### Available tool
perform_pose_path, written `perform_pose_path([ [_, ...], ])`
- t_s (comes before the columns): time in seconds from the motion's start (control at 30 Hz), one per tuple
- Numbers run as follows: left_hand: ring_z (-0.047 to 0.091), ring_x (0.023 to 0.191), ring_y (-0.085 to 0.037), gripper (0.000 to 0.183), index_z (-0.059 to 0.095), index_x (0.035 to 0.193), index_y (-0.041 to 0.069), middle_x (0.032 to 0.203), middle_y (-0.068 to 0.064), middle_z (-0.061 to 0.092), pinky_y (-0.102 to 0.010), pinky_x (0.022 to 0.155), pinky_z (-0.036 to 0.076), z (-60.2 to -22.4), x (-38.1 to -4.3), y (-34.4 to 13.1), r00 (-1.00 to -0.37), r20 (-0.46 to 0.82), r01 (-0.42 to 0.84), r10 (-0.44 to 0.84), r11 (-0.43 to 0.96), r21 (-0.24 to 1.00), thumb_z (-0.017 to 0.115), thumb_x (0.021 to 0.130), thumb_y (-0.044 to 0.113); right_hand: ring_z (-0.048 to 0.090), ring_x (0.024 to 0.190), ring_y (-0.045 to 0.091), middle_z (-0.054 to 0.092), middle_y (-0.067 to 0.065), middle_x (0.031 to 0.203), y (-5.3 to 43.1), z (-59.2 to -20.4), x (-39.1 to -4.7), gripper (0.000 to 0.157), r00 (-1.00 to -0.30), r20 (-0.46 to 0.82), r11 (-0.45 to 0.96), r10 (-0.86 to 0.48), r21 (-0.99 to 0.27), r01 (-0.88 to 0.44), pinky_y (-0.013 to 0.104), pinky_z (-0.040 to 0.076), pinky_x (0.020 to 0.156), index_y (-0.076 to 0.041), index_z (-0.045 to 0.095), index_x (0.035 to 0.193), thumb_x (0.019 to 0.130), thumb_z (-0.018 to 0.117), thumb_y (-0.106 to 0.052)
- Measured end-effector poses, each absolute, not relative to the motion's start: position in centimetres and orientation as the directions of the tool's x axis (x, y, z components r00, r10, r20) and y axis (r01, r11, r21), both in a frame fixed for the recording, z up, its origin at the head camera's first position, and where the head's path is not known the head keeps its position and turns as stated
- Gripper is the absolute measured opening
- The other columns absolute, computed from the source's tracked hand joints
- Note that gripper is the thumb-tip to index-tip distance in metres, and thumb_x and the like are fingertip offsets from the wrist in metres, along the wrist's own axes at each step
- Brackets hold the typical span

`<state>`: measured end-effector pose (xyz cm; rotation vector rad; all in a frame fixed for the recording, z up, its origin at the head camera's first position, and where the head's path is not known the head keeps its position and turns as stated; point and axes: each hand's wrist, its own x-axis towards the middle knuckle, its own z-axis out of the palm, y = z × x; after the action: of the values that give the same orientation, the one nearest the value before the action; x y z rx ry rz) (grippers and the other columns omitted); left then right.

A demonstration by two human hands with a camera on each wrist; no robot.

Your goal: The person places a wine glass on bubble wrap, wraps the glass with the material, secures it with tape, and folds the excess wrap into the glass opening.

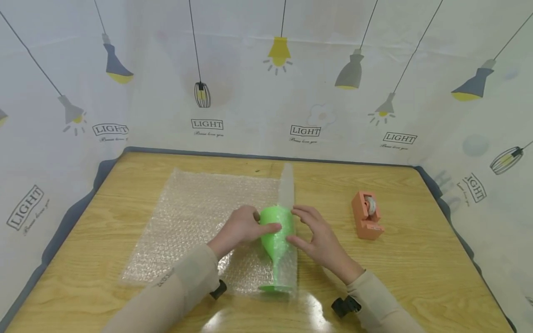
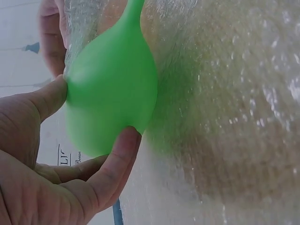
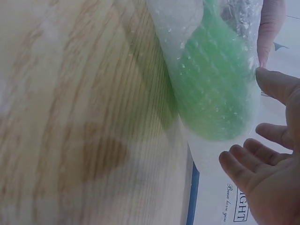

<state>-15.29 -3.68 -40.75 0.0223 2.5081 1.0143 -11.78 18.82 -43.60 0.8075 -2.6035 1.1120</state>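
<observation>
A green plastic goblet (image 1: pixel 270 216) lies on its side on a sheet of bubble wrap (image 1: pixel 187 222), its foot pointing toward the person. The wrap's right edge is folded up over the goblet's right side, and a narrow flap sticks out beyond the rim. My left hand (image 1: pixel 241 227) grips the bowl, thumb on one side and fingertips on the other, as the left wrist view shows. On the right, my right hand (image 1: pixel 319 238) has its thumb against the wrapped bowl. Its other fingers (image 3: pixel 236 168) are spread loosely beside the wrap.
An orange tape dispenser (image 1: pixel 366 217) with a roll of clear tape stands to the right on the wooden table (image 1: pixel 416 259). White sheeting (image 1: pixel 250 60) printed with lamps hangs around the table's back and sides.
</observation>
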Motion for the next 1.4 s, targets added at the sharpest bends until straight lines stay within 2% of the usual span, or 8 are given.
perform_pose_path([
  [0.2,0.067,0.11,-0.038,0.083,0.063,0.129,-0.005,0.128,-0.022,0.067,-0.049,0.087,0.061,-40.7,-15.2,-4.5,-0.91,-0.376,-0.133,0.173,0.739,0.661,0.079,0.083,0.062,0.061,0.12,0.045,0.044,0.027,0.154,18.7,-43.8,-11.7,0.072,-0.874,0.271,0.574,-0.403,-0.669,-0.472,0.057,0.058,0.094,0.003,0.047,0.15,0.091,0.081,-0.02],
  [0.4,0.066,0.113,-0.037,0.077,0.066,0.129,-0.001,0.129,-0.019,0.068,-0.052,0.093,0.059,-40.5,-14.9,-5.3,-0.916,-0.357,-0.121,0.182,0.725,0.678,0.079,0.083,0.06,0.057,0.127,0.047,0.04,0.027,0.158,18.4,-44.1,-11.6,0.076,-0.883,0.216,0.545,-0.418,-0.717,-0.434,0.056,0.056,0.099,0.001,0.04,0.155,0.093,0.078,-0.022],
  [0.53,0.067,0.113,-0.035,0.073,0.067,0.128,0.0,0.128,-0.018,0.069,-0.05,0.094,0.059,-40.5,-14.7,-5.8,-0.919,-0.347,-0.113,0.187,0.717,0.688,0.079,0.085,0.057,0.052,0.135,0.045,0.041,0.026,0.158,18.0,-44.4,-11.5,0.077,-0.873,0.216,0.506,-0.438,-0.743,-0.438,0.054,0.054,0.103,0.001,0.039,0.156,0.093,0.077,-0.02],
  [0.77,0.067,0.111,-0.029,0.07,0.066,0.131,0.003,0.123,-0.012,0.071,-0.048,0.092,0.06,-41.3,-14.7,-6.8,-0.915,-0.339,-0.118,0.22,0.658,0.744,0.077,0.087,0.058,0.049,0.138,0.044,0.039,0.025,0.159,17.5,-44.5,-11.5,0.077,-0.865,0.232,0.48,-0.444,-0.754,-0.448,0.052,0.053,0.104,0.001,0.037,0.156,0.094,0.077,-0.019],
  [1.0,0.066,0.112,-0.031,0.066,0.068,0.131,0.006,0.122,-0.011,0.071,-0.052,0.092,0.059,-41.7,-14.6,-7.3,-0.91,-0.333,-0.105,0.246,0.641,0.76,0.074,0.089,0.057,0.046,0.14,0.043,0.037,0.025,0.161,17.2,-44.6,-11.5,0.077,-0.864,0.234,0.486,-0.445,-0.747,-0.453,0.052,0.053,0.105,-0.001,0.037,0.157,0.095,0.076,-0.02],
  [1.27,0.062,0.124,-0.035,0.064,0.067,0.135,0.009,0.134,-0.011,0.068,-0.059,0.102,0.053,-42.0,-14.6,-7.7,-0.903,-0.324,-0.089,0.282,0.615,0.784,0.07,0.093,0.057,0.052,0.134,0.042,0.035,0.026,0.161,16.9,-44.4,-11.3,0.077,-0.867,0.243,0.538,-0.435,-0.702,-0.467,0.051,0.054,0.104,0.002,0.037,0.157,0.096,0.076,-0.024],
  [1.4,0.062,0.125,-0.035,0.064,0.064,0.138,0.01,0.138,-0.011,0.066,-0.059,0.103,0.052,-42.1,-14.7,-7.9,-0.894,-0.332,-0.094,0.301,0.598,0.796,0.068,0.094,0.057,0.052,0.134,0.044,0.035,0.028,0.16,16.5,-44.1,-11.1,0.079,-0.87,0.245,0.56,-0.428,-0.683,-0.468,0.057,0.052,0.105,0.003,0.037,0.156,0.095,0.077,-0.026],
])
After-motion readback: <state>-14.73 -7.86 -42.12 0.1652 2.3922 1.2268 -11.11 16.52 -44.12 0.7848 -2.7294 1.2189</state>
